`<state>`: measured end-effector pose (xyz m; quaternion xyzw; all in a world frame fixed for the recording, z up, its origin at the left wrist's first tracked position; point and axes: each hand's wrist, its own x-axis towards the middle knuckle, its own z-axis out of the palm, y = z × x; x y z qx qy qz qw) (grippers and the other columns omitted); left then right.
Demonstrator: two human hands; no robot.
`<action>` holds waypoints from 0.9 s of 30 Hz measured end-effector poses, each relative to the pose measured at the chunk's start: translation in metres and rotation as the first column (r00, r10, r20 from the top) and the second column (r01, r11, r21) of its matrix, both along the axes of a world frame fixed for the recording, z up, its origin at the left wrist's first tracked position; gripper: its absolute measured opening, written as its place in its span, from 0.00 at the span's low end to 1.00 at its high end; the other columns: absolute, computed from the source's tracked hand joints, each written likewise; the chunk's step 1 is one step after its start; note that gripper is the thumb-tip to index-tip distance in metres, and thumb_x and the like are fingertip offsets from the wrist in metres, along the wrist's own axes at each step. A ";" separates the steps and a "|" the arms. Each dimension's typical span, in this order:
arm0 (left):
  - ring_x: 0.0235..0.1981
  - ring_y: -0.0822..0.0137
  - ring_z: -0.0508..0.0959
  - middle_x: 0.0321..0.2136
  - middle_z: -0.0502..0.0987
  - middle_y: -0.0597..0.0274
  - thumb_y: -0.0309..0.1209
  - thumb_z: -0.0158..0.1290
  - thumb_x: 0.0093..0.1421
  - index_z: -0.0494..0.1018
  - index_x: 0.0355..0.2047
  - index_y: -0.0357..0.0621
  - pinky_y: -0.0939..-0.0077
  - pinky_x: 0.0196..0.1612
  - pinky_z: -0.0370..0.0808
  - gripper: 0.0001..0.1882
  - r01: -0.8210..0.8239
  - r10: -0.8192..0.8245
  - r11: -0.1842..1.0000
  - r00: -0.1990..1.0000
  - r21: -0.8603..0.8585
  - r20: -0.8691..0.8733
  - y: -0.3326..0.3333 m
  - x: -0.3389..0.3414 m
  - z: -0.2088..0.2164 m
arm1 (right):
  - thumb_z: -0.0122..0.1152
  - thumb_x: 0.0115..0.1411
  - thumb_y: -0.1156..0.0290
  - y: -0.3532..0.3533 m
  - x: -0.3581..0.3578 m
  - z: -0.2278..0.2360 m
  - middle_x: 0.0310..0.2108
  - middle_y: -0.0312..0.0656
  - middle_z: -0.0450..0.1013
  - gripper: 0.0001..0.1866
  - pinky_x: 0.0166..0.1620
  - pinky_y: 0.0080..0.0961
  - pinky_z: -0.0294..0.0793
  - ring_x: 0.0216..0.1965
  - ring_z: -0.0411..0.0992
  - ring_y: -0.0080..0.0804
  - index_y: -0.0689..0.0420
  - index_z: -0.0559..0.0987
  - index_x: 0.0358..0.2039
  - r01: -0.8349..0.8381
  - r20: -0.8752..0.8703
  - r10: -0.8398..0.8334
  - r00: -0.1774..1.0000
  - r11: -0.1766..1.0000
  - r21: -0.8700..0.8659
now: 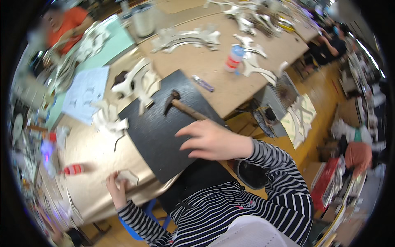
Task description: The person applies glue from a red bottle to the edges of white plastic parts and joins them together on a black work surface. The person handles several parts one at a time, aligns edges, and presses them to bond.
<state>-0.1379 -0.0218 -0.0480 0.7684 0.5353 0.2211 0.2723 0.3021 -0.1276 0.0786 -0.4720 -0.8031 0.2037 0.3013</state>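
Note:
My right hand [212, 140] is spread above the black board [154, 140], fingers apart and holding nothing. Under and beyond it lies a hammer [187, 108] with a wooden handle and a dark metal head. At the table's near left edge my left hand [117, 189] pinches a small, flat, pale piece with angular corners [131, 177]. Stacked white cut-out pieces [138, 80] rest against the board's far left side, and more white strips [109, 119] lie nearer. A purple-handled cutter [203, 83] lies just past the board.
A red-and-white bottle [74, 169] lies at left, near a marked paper sheet [86, 94]. A clear bottle with red bands [234, 59] stands farther back among white pieces [187, 39]. People sit far left and far right. A stool [251, 173] is at my right.

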 end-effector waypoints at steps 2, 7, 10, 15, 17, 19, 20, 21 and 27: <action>0.48 0.56 0.69 0.43 0.68 0.53 0.18 0.57 0.50 0.69 0.49 0.38 0.65 0.53 0.65 0.24 0.017 -0.019 1.000 0.997 -0.020 -0.076 -0.004 -0.001 -0.001 | 0.62 0.56 0.67 -0.002 -0.013 -0.008 0.53 0.45 0.67 0.11 0.55 0.37 0.64 0.54 0.64 0.42 0.56 0.78 0.39 -0.077 0.006 0.077 0.997 0.997 -0.009; 0.35 0.63 0.69 0.34 0.68 0.56 0.18 0.57 0.51 0.72 0.38 0.33 0.72 0.40 0.68 0.13 -0.208 0.201 0.976 0.973 -0.059 -0.113 -0.005 0.023 0.032 | 0.61 0.58 0.65 -0.011 -0.015 -0.015 0.51 0.44 0.69 0.12 0.54 0.35 0.65 0.52 0.67 0.41 0.57 0.78 0.41 -0.157 -0.110 0.149 0.983 0.986 -0.063; 0.34 0.64 0.70 0.33 0.70 0.58 0.13 0.52 0.53 0.78 0.41 0.31 0.74 0.37 0.68 0.14 -0.108 0.052 0.918 0.987 0.382 0.154 -0.016 0.078 0.070 | 0.59 0.62 0.66 -0.013 -0.006 -0.011 0.50 0.43 0.70 0.14 0.55 0.34 0.66 0.52 0.68 0.41 0.58 0.76 0.45 -0.253 -0.272 0.188 0.944 0.940 -0.228; 0.36 0.61 0.72 0.35 0.75 0.59 0.18 0.56 0.43 0.82 0.40 0.42 0.70 0.39 0.68 0.20 0.246 -0.332 0.802 0.941 0.545 0.064 -0.038 0.206 0.105 | 0.63 0.60 0.63 -0.016 0.004 -0.004 0.42 0.43 0.74 0.18 0.48 0.27 0.71 0.43 0.71 0.31 0.62 0.76 0.45 0.018 -0.527 -0.196 0.827 0.946 -0.324; 0.34 0.62 0.71 0.32 0.74 0.62 0.20 0.56 0.42 0.83 0.39 0.45 0.70 0.40 0.67 0.21 0.342 -0.437 0.725 0.899 0.598 0.016 -0.045 0.246 0.114 | 0.63 0.60 0.63 -0.024 0.010 -0.003 0.36 0.42 0.75 0.16 0.43 0.25 0.72 0.37 0.72 0.28 0.62 0.77 0.42 0.117 -0.522 -0.310 0.794 0.922 -0.369; 0.37 0.61 0.72 0.37 0.74 0.63 0.22 0.59 0.43 0.82 0.42 0.49 0.68 0.42 0.67 0.22 0.415 -0.523 0.662 0.852 0.625 -0.011 -0.052 0.273 0.122 | 0.62 0.60 0.66 -0.038 0.023 -0.001 0.28 0.38 0.74 0.12 0.36 0.20 0.70 0.30 0.70 0.21 0.62 0.79 0.37 0.235 -0.448 -0.447 0.774 0.861 -0.452; 0.39 0.61 0.72 0.39 0.74 0.62 0.22 0.60 0.44 0.81 0.43 0.50 0.68 0.43 0.67 0.22 0.420 -0.506 0.671 0.862 0.611 -0.036 -0.057 0.282 0.125 | 0.62 0.59 0.67 -0.044 0.030 -0.002 0.26 0.37 0.73 0.11 0.34 0.18 0.69 0.28 0.68 0.18 0.63 0.79 0.36 0.256 -0.528 -0.424 0.736 0.896 -0.364; 0.41 0.61 0.72 0.42 0.74 0.61 0.23 0.61 0.44 0.80 0.44 0.50 0.67 0.44 0.67 0.22 0.400 -0.497 0.648 0.867 0.648 -0.038 -0.064 0.292 0.126 | 0.62 0.59 0.68 -0.053 0.040 -0.001 0.27 0.36 0.73 0.10 0.34 0.18 0.69 0.28 0.68 0.18 0.63 0.79 0.35 0.288 -0.530 -0.489 0.693 0.862 -0.418; 0.48 0.56 0.73 0.48 0.74 0.58 0.21 0.61 0.48 0.77 0.46 0.47 0.62 0.50 0.70 0.23 0.548 -0.672 0.672 0.734 0.497 0.100 -0.075 0.285 0.112 | 0.59 0.60 0.69 -0.117 0.180 0.013 0.29 0.29 0.74 0.07 0.39 0.16 0.66 0.33 0.68 0.15 0.60 0.79 0.33 0.843 -0.526 -0.819 0.231 0.439 -0.312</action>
